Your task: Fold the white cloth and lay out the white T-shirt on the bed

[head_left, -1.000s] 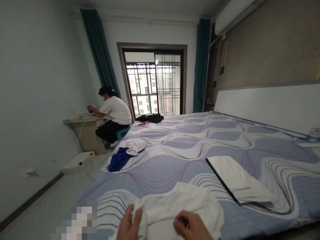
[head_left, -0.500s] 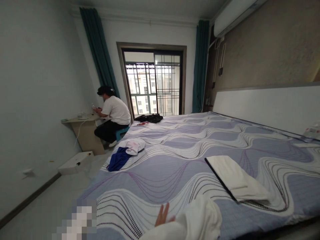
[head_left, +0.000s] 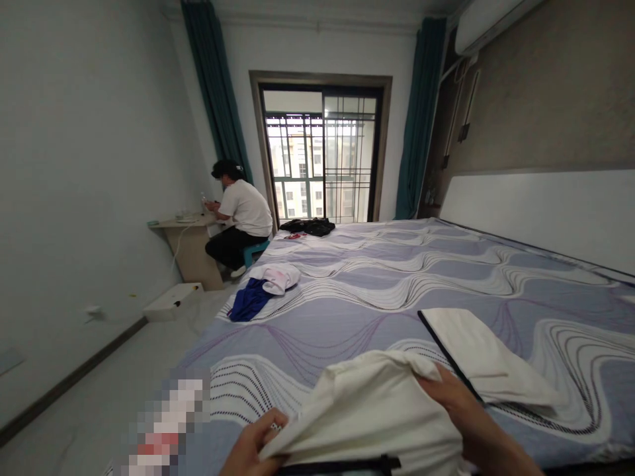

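Fingers (head_left: 436, 387) of both hands pinch white garment (head_left: 377, 410).

The one camera is riding on the person's head at the foot corner of the bed (head_left: 397, 291), facing forward and slightly down along the bed toward the window (head_left: 322, 158) in the far wall. It is sitting very near the hands, so the left hand (head_left: 255, 446) and right hand (head_left: 461, 410) with the cloth (head_left: 377, 410) are filling the bottom edge, while the far end of the room is lying well away. Its wide lens is taking in the left wall, the headboard (head_left: 540, 211) on the right and the seated person (head_left: 241, 218) by the window; no second view is sharing the scene.
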The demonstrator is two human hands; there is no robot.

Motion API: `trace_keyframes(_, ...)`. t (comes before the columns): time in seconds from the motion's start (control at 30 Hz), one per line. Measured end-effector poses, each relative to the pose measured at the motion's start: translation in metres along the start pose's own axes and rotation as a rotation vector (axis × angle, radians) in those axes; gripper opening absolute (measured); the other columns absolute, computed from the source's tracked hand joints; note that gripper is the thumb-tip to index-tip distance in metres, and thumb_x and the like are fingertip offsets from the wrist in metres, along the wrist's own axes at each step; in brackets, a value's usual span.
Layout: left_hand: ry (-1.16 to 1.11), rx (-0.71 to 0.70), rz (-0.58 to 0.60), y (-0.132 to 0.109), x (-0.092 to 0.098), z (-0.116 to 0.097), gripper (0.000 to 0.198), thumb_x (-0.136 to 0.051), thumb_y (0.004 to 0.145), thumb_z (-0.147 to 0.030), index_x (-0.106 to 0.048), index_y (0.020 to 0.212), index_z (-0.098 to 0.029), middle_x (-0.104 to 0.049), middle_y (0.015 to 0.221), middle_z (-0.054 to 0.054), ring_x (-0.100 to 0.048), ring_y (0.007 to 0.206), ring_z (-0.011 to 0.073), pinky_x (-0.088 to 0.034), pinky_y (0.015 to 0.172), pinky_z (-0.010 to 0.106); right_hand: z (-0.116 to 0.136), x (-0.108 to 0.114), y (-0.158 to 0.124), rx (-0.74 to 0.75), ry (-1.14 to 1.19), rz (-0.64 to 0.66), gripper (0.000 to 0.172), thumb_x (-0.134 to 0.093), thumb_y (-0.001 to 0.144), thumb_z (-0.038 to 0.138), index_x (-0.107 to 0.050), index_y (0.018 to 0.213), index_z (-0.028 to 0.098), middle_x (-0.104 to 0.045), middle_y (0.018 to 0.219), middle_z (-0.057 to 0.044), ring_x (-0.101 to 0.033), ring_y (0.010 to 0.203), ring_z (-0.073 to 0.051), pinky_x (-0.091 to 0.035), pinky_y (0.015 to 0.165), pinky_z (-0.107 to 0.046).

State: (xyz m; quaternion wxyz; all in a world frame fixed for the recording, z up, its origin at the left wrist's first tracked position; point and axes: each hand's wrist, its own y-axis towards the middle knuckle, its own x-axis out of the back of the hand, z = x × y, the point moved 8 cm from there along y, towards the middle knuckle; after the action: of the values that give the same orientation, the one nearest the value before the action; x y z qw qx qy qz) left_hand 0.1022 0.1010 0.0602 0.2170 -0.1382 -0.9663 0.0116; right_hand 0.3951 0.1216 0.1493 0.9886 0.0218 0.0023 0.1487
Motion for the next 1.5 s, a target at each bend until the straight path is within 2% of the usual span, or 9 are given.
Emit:
trace_keyframes(0.13, 0.372, 0.061, -0.077, -0.006, 0.059, -0.013, 0.026, -0.063, 0.075, -0.047, -0.063, 0.066, -0.023, -0.066, 0.069, -0.003, -0.06, 0.072, 0.0177, -0.041, 0.068, 0.027, 0.005, 0.055, 0.016, 0.175, -0.584, -0.102, 0.035, -0.048, 0.073, 0.021, -0.071, 0.1, 0.021, -0.073, 0.105, -0.006, -0.062, 0.104, -0.025, -0.043, 0.096, -0.036)
trace_keyframes(0.27, 0.586, 0.032, -0.144, 0.006, 0.087, -0.016, 0.019, -0.057, 0.077, -0.039, -0.061, 0.066, -0.024, -0.07, 0.075, 0.0, -0.062, 0.078, 0.0215, -0.042, 0.07, 0.03, -0.024, 0.085, 0.033, 0.168, -0.889, -0.198, 0.044, -0.037, 0.069, 0.014, -0.067, 0.1, 0.025, -0.073, 0.094, -0.003, -0.065, 0.094, -0.023, -0.044, 0.087, -0.031)
trace_keyframes(0.37, 0.55, -0.023, -0.241, 0.026, 0.091, -0.005, 0.015, -0.047, 0.078, -0.033, -0.055, 0.069, -0.024, -0.067, 0.074, 0.001, -0.061, 0.077, 0.0215, -0.043, 0.07, 0.03, -0.045, 0.108, 0.049, 0.084, -1.029, -0.35, 0.037, -0.036, 0.076, 0.016, -0.064, 0.098, 0.025, -0.072, 0.087, -0.003, -0.066, 0.089, -0.022, -0.043, 0.079, -0.029)
trace_keyframes(0.47, 0.504, 0.088, -0.337, 0.047, 0.084, 0.027, 0.011, -0.043, 0.078, -0.028, -0.049, 0.069, -0.024, -0.066, 0.073, 0.001, -0.062, 0.075, 0.0209, -0.043, 0.067, 0.029, -0.068, 0.123, 0.067, -0.063, -1.244, -0.429, 0.029, -0.035, 0.087, 0.019, -0.061, 0.097, 0.024, -0.072, 0.084, -0.004, -0.066, 0.084, -0.021, -0.039, 0.071, -0.027)
trace_keyframes(0.6, 0.723, 0.242, -0.305, 0.068, 0.066, 0.064, 0.017, -0.042, 0.08, -0.021, -0.058, 0.081, -0.025, -0.074, 0.085, 0.004, -0.067, 0.088, 0.0233, -0.042, 0.071, 0.029, -0.105, 0.126, 0.085, -0.188, -1.41, -0.43, 0.024, -0.037, 0.094, 0.021, -0.062, 0.093, 0.021, -0.073, 0.086, -0.008, -0.067, 0.082, -0.021, -0.035, 0.064, -0.027)
trace_keyframes(0.73, 0.94, 0.233, -0.275, 0.098, 0.075, 0.068, 0.028, -0.039, 0.082, -0.021, -0.065, 0.089, -0.028, -0.075, 0.092, 0.006, -0.067, 0.093, 0.0272, -0.04, 0.069, 0.032, -0.138, 0.13, 0.101, -0.256, -1.473, -0.416, 0.024, -0.037, 0.096, 0.017, -0.061, 0.097, 0.019, -0.073, 0.086, -0.01, -0.068, 0.08, -0.022, -0.035, 0.063, -0.028)
trace_keyframes(0.9, 0.918, 0.188, -0.269, 0.167, 0.102, 0.073, 0.026, -0.043, 0.081, -0.027, -0.069, 0.085, -0.029, -0.076, 0.09, 0.003, -0.067, 0.091, 0.0254, -0.037, 0.07, 0.031, -0.152, 0.146, 0.144, -0.282, -1.534, -0.436, 0.026, -0.034, 0.097, 0.017, -0.059, 0.1, 0.018, -0.072, 0.091, -0.011, -0.068, 0.081, -0.022, -0.039, 0.064, -0.029)
trace_keyframes(1.13, 0.777, 0.172, -0.308, 0.282, 0.142, 0.09, 0.034, -0.054, 0.078, -0.055, -0.073, 0.087, -0.028, -0.074, 0.086, 0.001, -0.065, 0.088, 0.0215, -0.036, 0.065, 0.026, -0.152, 0.178, 0.222, -0.3, -1.583, -0.469, 0.028, -0.034, 0.098, 0.023, -0.06, 0.105, 0.018, -0.072, 0.093, -0.012, -0.068, 0.085, -0.023, -0.041, 0.067, -0.03)
trace_keyframes(1.5, 0.62, 0.142, -0.345, 0.466, 0.204, 0.115, 0.058, -0.064, 0.064, -0.069, -0.071, 0.081, -0.014, -0.063, 0.061, -0.001, -0.057, 0.066, 0.0173, -0.036, 0.059, 0.027, -0.171, 0.234, 0.388, -0.28, -1.557, -0.491, 0.034, -0.035, 0.097, 0.028, -0.064, 0.112, 0.017, -0.071, 0.1, -0.016, -0.066, 0.092, -0.025, -0.042, 0.077, -0.033)
